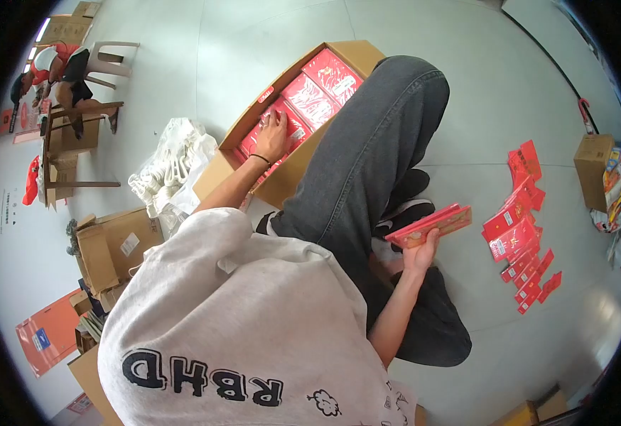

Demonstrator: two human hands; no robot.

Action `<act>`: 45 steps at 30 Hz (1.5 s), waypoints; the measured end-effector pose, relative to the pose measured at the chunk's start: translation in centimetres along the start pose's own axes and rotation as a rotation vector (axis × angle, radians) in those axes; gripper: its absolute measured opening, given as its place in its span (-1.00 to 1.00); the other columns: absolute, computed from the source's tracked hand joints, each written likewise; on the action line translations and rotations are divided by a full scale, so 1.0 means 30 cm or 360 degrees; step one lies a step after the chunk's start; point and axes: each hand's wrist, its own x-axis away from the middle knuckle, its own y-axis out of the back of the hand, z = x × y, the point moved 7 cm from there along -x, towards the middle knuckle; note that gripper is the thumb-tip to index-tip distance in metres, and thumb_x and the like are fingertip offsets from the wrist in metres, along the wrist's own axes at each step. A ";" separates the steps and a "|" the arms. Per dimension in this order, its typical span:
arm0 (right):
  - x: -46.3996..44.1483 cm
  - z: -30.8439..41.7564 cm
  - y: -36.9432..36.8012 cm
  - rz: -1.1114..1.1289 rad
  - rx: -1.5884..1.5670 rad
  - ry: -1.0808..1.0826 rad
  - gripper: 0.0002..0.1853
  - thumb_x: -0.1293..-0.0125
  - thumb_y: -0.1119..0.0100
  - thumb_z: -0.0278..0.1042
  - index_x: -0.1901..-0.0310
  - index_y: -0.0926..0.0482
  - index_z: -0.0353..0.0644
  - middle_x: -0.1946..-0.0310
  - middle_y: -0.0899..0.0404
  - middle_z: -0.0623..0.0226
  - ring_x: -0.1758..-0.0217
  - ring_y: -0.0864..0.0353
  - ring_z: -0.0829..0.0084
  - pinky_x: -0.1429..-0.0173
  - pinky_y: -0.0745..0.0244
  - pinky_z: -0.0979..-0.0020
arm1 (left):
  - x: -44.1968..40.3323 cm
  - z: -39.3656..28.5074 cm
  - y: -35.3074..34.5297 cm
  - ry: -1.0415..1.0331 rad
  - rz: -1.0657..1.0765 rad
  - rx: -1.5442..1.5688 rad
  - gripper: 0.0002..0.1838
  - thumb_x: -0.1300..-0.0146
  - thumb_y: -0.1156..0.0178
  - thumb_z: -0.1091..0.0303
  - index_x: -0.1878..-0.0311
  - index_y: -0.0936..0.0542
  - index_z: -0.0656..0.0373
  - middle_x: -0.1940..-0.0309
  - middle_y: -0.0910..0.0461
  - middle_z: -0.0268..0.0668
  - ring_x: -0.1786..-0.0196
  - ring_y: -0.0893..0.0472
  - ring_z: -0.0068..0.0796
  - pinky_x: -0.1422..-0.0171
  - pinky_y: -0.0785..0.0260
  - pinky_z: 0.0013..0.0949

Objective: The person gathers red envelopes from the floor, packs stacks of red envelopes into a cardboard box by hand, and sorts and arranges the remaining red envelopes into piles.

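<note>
My left hand (272, 139) reaches into an open cardboard box (289, 181), its fingers spread over the red packs near the box's left end. Shiny plastic-wrapped red packs (310, 101) fill the box in a row beside my raised knee. In front of my torso, my right hand (422, 253) grips a small stack of red packets (431, 224), with the thumb and fingers round its lower edge. Several other red packets (515, 239) lie spread in an overlapping line on the floor at the right.
A clear bag of white items (175, 165) sits left of the box. Cardboard boxes (122, 248) stand at the left. Farther off, a person (65, 74) sits by a wooden table (83, 183). Another carton (594, 170) is at the far right.
</note>
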 end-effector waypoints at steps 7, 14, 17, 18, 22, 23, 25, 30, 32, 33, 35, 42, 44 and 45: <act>-0.024 0.008 -0.060 -0.0007 -0.0085 -0.0007 -0.52 -0.44 -0.26 0.02 -0.24 -0.49 -0.06 -0.07 -0.63 0.30 -0.03 -0.61 0.31 -0.13 -0.58 0.13 | -0.042 0.012 0.112 -0.0005 0.0412 0.0120 -0.19 -0.18 -0.39 -0.05 -0.41 -0.42 0.18 -0.30 -0.43 0.07 -0.38 -0.40 0.13 -0.39 -0.39 0.02; 0.041 0.046 -0.204 0.0451 -0.0139 -0.0037 -0.53 -0.24 -0.47 0.08 0.03 -0.55 -0.06 0.28 -0.60 0.38 0.25 -0.53 0.41 0.16 -0.45 0.32 | 0.191 -0.455 0.890 -0.0404 -0.0600 0.1328 -0.87 -0.29 -0.30 0.45 0.15 -0.64 0.28 0.28 -0.65 -0.12 0.22 -0.66 -0.14 0.08 -0.50 -0.25; 0.072 0.018 -0.266 0.0553 -0.0047 -0.0028 -0.51 -0.22 -0.50 0.06 0.01 -0.54 -0.07 0.23 -0.60 0.37 0.24 -0.54 0.41 0.11 -0.50 0.30 | 0.333 -0.770 1.006 -0.0842 -0.0001 0.1571 -0.69 -0.34 -0.30 0.31 -0.05 -0.57 0.25 0.16 -0.63 -0.06 0.13 -0.65 -0.01 0.03 -0.51 -0.15; 0.089 -0.001 -0.292 0.0605 0.0007 -0.0005 -0.50 -0.23 -0.50 0.05 -0.02 -0.54 -0.07 0.17 -0.61 0.37 0.22 -0.55 0.41 0.08 -0.53 0.29 | 0.384 -0.839 0.953 -0.0804 0.0161 0.1704 -0.64 -0.34 -0.30 0.31 -0.13 -0.54 0.22 0.16 -0.61 -0.06 0.12 -0.64 0.05 0.03 -0.50 -0.08; 0.197 0.010 -0.511 0.0562 0.0790 0.0302 -0.25 -0.32 -0.38 0.16 -0.29 -0.37 -0.26 -0.12 -0.53 0.29 -0.22 -0.52 0.42 -0.30 -0.42 0.29 | 0.439 -0.845 0.828 -0.0704 0.0598 0.1731 -0.62 -0.38 -0.25 0.33 -0.20 -0.49 0.21 0.11 -0.57 0.00 0.02 -0.61 0.15 -0.05 -0.47 0.00; 0.219 -0.005 -0.517 0.0465 0.0821 0.0322 -0.20 -0.35 -0.33 0.21 -0.33 -0.32 -0.30 -0.14 -0.51 0.27 -0.27 -0.48 0.43 -0.34 -0.37 0.28 | 0.424 -0.784 0.817 -0.0553 0.0693 0.1885 -0.67 -0.43 -0.21 0.35 -0.19 -0.48 0.23 0.07 -0.54 0.02 0.00 -0.59 0.15 -0.06 -0.48 -0.09; 0.191 0.008 -0.631 0.0709 0.0709 0.0344 -0.11 -0.40 -0.08 0.43 -0.38 -0.24 -0.29 -0.08 -0.50 0.22 -0.07 -0.50 0.37 -0.18 -0.39 0.31 | 0.377 -0.606 0.815 -0.0227 0.0247 0.2206 -0.73 -0.52 -0.12 0.36 -0.19 -0.48 0.24 0.02 -0.59 -0.14 -0.03 -0.64 -0.23 -0.09 -0.48 -0.20; 0.073 0.004 -0.450 0.0579 0.0331 0.0092 -0.31 -0.52 0.08 0.30 -0.32 -0.36 -0.19 0.04 -0.52 0.20 0.07 -0.47 0.36 -0.11 -0.38 0.32 | 0.265 -0.045 0.522 0.1176 0.0125 0.2856 -0.70 -0.54 -0.07 0.42 -0.22 -0.44 0.40 -0.05 -0.65 -0.07 0.01 -0.72 -0.30 -0.13 -0.63 -0.20; 0.057 0.016 -0.399 0.0530 0.0365 0.0110 -0.35 -0.53 0.08 0.25 -0.32 -0.36 -0.19 0.04 -0.53 0.21 0.06 -0.47 0.37 -0.12 -0.38 0.31 | 0.301 0.167 0.254 0.1603 0.0219 0.2815 -0.71 -0.52 -0.09 0.47 -0.19 -0.46 0.43 -0.01 -0.66 -0.04 0.03 -0.72 -0.20 -0.12 -0.66 -0.08; 0.053 0.017 -0.379 0.0497 0.0292 0.0086 -0.39 -0.55 0.08 0.20 -0.31 -0.37 -0.19 0.04 -0.53 0.21 0.06 -0.47 0.37 -0.12 -0.38 0.31 | 0.327 0.247 0.099 0.1736 0.0391 0.2887 -0.74 -0.50 -0.11 0.50 -0.15 -0.49 0.44 0.02 -0.67 -0.04 0.03 -0.72 -0.19 -0.09 -0.66 -0.03; 0.047 0.014 -0.360 0.0454 0.0210 0.0063 -0.43 -0.56 0.08 0.14 -0.31 -0.38 -0.19 0.04 -0.53 0.21 0.05 -0.47 0.37 -0.12 -0.38 0.31 | 0.360 0.333 -0.059 0.1907 0.0355 0.2684 -0.75 -0.47 -0.13 0.53 -0.13 -0.50 0.45 0.03 -0.66 -0.03 0.07 -0.72 -0.15 -0.04 -0.66 0.03; 0.039 -0.022 -0.369 0.0470 0.0329 0.0039 -0.47 -0.54 0.00 0.04 -0.29 -0.40 -0.23 0.02 -0.53 0.20 0.04 -0.48 0.38 -0.14 -0.39 0.33 | 0.329 0.343 -0.275 0.1987 -0.0139 0.2486 -0.90 -0.41 -0.15 0.58 0.09 -0.60 0.38 0.23 -0.68 -0.11 0.28 -0.69 -0.28 0.25 -0.59 -0.13; 0.038 -0.038 -0.370 0.0501 0.0318 -0.0007 -0.48 -0.53 0.00 0.00 -0.30 -0.40 -0.24 0.00 -0.53 0.19 -0.01 -0.49 0.36 -0.15 -0.40 0.33 | 0.335 0.315 -0.221 0.1938 -0.0033 0.2307 -0.90 -0.40 -0.17 0.55 0.10 -0.61 0.36 0.29 -0.68 -0.14 0.32 -0.68 -0.31 0.32 -0.56 -0.15; 0.037 -0.039 -0.362 0.0499 0.0325 -0.0009 -0.48 -0.53 0.00 0.00 -0.30 -0.40 -0.24 0.00 -0.53 0.19 -0.01 -0.49 0.36 -0.15 -0.40 0.33 | 0.337 0.298 -0.185 0.1881 0.0072 0.2119 -0.90 -0.39 -0.19 0.53 0.11 -0.63 0.34 0.34 -0.68 -0.18 0.37 -0.67 -0.34 0.39 -0.52 -0.17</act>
